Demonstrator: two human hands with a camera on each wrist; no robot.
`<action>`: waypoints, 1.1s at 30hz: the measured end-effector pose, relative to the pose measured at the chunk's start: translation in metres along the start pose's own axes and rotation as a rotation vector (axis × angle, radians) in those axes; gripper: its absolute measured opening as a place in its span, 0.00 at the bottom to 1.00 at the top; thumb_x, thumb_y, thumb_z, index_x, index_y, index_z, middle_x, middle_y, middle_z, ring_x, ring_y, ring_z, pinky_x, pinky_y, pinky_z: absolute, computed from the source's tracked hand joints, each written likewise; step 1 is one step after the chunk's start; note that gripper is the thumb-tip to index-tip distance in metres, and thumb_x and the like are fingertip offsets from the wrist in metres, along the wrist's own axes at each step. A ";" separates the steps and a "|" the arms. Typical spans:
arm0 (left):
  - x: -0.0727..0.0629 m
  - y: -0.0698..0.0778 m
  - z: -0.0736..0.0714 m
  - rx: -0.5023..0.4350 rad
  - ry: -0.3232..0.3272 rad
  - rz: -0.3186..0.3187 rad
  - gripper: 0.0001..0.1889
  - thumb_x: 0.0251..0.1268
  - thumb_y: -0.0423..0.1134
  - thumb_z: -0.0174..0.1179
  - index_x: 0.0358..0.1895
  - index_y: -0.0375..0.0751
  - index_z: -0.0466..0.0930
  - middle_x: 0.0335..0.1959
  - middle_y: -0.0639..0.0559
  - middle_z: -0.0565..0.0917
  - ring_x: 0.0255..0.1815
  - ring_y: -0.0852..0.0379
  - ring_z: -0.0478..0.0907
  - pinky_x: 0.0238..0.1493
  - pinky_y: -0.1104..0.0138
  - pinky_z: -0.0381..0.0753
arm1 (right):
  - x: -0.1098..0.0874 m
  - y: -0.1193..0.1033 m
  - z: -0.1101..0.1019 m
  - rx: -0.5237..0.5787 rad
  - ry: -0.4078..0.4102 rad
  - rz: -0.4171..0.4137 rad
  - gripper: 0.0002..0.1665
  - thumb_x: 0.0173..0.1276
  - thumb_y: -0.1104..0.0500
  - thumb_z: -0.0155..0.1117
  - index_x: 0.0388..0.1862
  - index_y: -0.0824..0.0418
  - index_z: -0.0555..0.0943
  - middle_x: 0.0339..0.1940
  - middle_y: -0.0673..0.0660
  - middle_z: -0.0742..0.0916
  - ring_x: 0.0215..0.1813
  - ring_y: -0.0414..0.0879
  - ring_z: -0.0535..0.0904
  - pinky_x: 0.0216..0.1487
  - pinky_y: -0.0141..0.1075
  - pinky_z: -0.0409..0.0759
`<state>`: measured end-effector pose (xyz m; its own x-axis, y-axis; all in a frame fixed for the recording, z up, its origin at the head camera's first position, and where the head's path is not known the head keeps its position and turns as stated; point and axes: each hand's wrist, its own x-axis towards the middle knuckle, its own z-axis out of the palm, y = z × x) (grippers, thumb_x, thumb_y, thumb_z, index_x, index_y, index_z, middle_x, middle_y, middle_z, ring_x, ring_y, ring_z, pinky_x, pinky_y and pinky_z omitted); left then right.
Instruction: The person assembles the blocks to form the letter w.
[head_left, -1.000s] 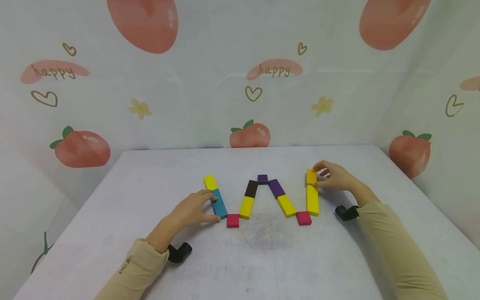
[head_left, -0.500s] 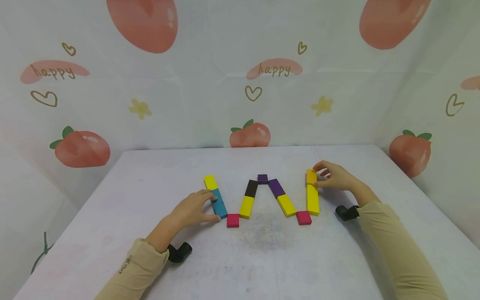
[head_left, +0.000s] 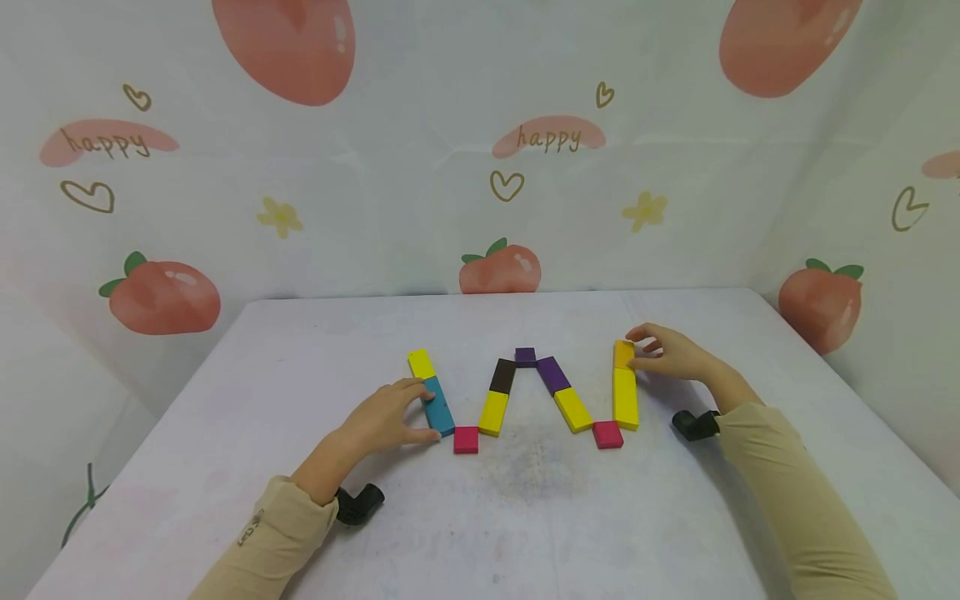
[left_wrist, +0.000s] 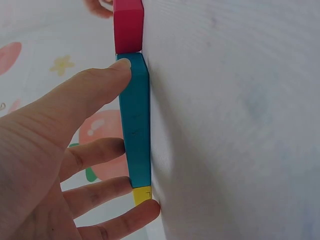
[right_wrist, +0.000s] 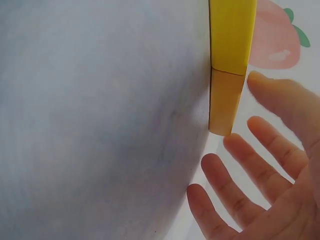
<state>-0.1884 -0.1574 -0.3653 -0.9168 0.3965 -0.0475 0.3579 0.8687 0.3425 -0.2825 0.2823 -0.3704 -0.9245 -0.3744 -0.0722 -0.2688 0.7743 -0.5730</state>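
Flat coloured blocks form a zigzag on the table. My left hand (head_left: 381,414) lies along the blue block (head_left: 438,407), thumb tip on its near end and extended fingers on its side. At the blue block's far end is a small yellow block (head_left: 422,364); a red block (left_wrist: 128,27) meets its near end. On the right, my right hand (head_left: 670,353) reaches beside the orange block (head_left: 623,354), fingers spread and lightly bent, fingertips right at its edge. The orange block lies end to end with a long yellow block (right_wrist: 232,37).
Between the hands, a black block (head_left: 502,376), a small purple block (head_left: 525,357), a longer purple block (head_left: 553,375), two yellow blocks and a second red block (head_left: 607,435) continue the zigzag. A patterned cloth (head_left: 405,217) hangs behind the white table (head_left: 525,533).
The orange block has settled flush against the long yellow block, closing the small step seen between them. My right hand has shifted very slightly nearer; my left hand stays put.
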 end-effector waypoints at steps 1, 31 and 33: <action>0.000 0.000 0.000 0.001 0.000 -0.001 0.29 0.52 0.51 0.67 0.56 0.40 0.75 0.63 0.38 0.72 0.64 0.39 0.68 0.64 0.47 0.70 | 0.000 0.000 0.000 -0.001 -0.002 -0.006 0.29 0.63 0.56 0.63 0.58 0.68 0.69 0.58 0.70 0.75 0.55 0.63 0.74 0.57 0.55 0.77; 0.001 -0.001 0.000 -0.005 -0.004 -0.014 0.29 0.52 0.52 0.67 0.57 0.42 0.75 0.64 0.39 0.71 0.63 0.39 0.68 0.63 0.48 0.70 | -0.002 -0.005 0.001 0.003 -0.015 -0.011 0.28 0.64 0.55 0.63 0.59 0.68 0.69 0.58 0.70 0.75 0.54 0.63 0.75 0.57 0.55 0.76; 0.001 -0.001 0.000 -0.006 -0.003 -0.012 0.29 0.52 0.52 0.67 0.56 0.41 0.75 0.64 0.39 0.71 0.63 0.39 0.69 0.63 0.48 0.71 | -0.002 -0.005 0.001 -0.001 -0.012 -0.014 0.29 0.64 0.55 0.63 0.59 0.69 0.69 0.58 0.70 0.75 0.54 0.64 0.74 0.57 0.55 0.76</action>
<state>-0.1894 -0.1583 -0.3661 -0.9206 0.3867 -0.0549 0.3455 0.8717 0.3475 -0.2788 0.2792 -0.3682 -0.9174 -0.3911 -0.0739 -0.2820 0.7697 -0.5728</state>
